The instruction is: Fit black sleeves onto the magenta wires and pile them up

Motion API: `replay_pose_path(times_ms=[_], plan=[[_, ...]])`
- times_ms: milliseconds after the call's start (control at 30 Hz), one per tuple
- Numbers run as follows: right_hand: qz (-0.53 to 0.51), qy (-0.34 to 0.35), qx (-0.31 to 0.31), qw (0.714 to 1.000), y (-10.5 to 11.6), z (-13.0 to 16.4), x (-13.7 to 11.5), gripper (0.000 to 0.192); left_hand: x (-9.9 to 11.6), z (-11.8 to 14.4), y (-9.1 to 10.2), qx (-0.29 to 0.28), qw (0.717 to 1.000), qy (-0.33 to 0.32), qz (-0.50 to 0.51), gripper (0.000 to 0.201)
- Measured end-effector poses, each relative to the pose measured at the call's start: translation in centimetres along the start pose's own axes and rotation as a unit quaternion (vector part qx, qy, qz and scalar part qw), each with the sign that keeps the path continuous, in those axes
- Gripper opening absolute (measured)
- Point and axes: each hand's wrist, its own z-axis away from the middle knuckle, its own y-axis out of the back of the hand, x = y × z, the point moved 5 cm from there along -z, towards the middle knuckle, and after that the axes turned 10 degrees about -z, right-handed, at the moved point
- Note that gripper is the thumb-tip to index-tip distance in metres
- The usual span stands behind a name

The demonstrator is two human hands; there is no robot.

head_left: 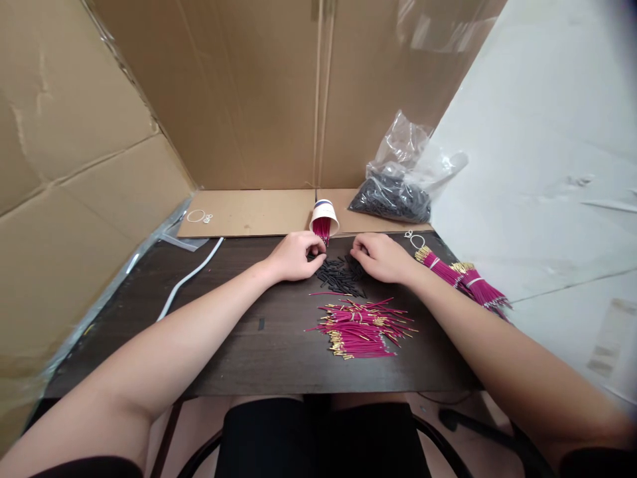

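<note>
- Left hand (293,255) rests on the dark table (239,345), fingers curled and pressed together at the left edge of a pile of short black tubes (341,273); fingertips touch the pile, but whether they pinch a piece cannot be told.
- Right hand (381,257) lies at the right edge of the same pile, fingers curled down onto the tubes; any pinch is hidden by the knuckles.
- Cardboard walls (223,93) close in the table at back and left; a flat cardboard sheet (249,211) lies along the far edge.
- Clear plastic bag (398,186) with more black pieces sits at the back right, on the cardboard sheet.
- Loose pink wires (361,328) with gold tips lie heaped on the table, nearer the body than the black pile, just apart from it.
- Bundled pink wires (465,282) lie at the table's right edge, beside the right forearm.
- White cable (186,279) runs across the left part of the table.
- Paper cup (324,219) lies tipped toward the hands, pink wires inside, just behind the black pile.
- White rings (199,216) rest on the cardboard sheet, far left.
</note>
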Motion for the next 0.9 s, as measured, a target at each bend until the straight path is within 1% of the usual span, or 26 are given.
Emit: replay_pose_path(times_ms=[67, 233, 333, 400, 500, 567, 700, 900], plan=[[0.007, -0.004, -0.023, 1.000, 0.5, -0.1, 0.3, 0.018, 0.1, -0.1, -0.1, -0.004, 1.000, -0.011, -0.007, 0.007], [-0.013, 0.006, -0.069, 0.998, 1.2, 0.0, 0.4, 0.024, -0.1, -0.2, -0.2, -0.010, 1.000, 0.003, -0.006, 0.010], [-0.033, 0.036, -0.072, 0.996, 1.3, 0.4, -1.1, 0.022, 0.1, -0.1, -0.3, -0.012, 1.000, 0.008, 0.000, 0.007], [-0.054, 0.091, -0.080, 0.991, 1.2, 0.9, -3.0, 0.018, 0.2, 0.0, -0.3, -0.012, 1.000, 0.014, 0.003, 0.005], [-0.083, 0.154, -0.115, 0.978, 0.5, 2.0, -5.9, 0.013, 0.3, 0.0, -0.4, -0.010, 1.000, 0.026, 0.005, 0.003], [-0.090, 0.167, -0.137, 0.972, 0.0, 2.5, -7.2, 0.011, 0.3, 0.0, -0.5, -0.014, 0.999, 0.034, 0.003, 0.004], [-0.087, 0.165, -0.185, 0.965, -1.3, 3.1, -7.9, 0.008, 0.3, 0.0, -0.5, -0.027, 0.999, 0.037, -0.009, 0.004], [-0.036, 0.173, -0.182, 0.967, -1.7, 3.4, -8.0, 0.009, 1.0, 0.1, -0.3, -0.026, 0.999, 0.017, -0.035, 0.003]])
